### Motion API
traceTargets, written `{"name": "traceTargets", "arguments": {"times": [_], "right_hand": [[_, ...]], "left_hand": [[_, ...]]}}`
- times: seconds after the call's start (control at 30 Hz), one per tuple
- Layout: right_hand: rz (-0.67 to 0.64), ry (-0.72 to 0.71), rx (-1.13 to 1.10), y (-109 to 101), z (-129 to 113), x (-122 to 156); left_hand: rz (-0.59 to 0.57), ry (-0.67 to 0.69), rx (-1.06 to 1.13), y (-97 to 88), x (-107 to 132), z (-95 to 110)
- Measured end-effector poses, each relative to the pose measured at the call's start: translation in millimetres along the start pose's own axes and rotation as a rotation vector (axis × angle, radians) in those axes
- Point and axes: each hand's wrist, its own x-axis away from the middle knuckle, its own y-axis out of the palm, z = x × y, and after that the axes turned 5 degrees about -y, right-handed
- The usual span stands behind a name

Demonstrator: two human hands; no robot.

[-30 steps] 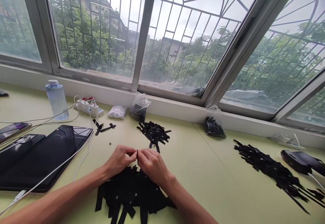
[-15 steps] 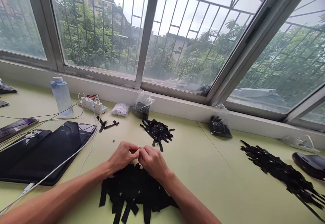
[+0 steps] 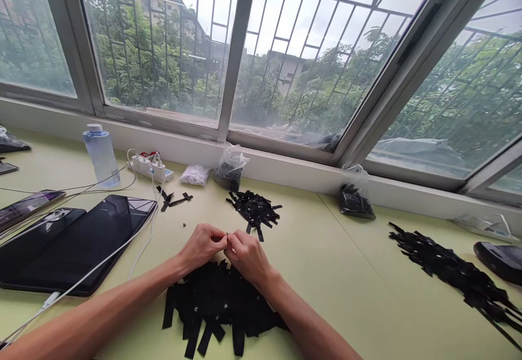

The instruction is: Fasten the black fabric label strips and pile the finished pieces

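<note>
My left hand (image 3: 203,246) and right hand (image 3: 247,254) pinch a small black piece (image 3: 227,236) upright between fingers, beyond the black fabric-strip pile (image 3: 218,295).

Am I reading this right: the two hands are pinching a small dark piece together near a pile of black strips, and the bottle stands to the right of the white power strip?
Not quite: in the head view, the bottle stands to the left of the white power strip. The left hand and right hand do pinch a small dark piece near a pile of black strips.
</note>
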Motion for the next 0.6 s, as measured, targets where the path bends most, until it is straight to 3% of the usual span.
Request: {"name": "traceTargets", "arguments": {"times": [0.6], "right_hand": [[0.102,0.131,-0.077,4.9,2.9,-1.7]], "left_hand": [[0.01,0.003,0.005,0.7,-5.3,2.3]]}}
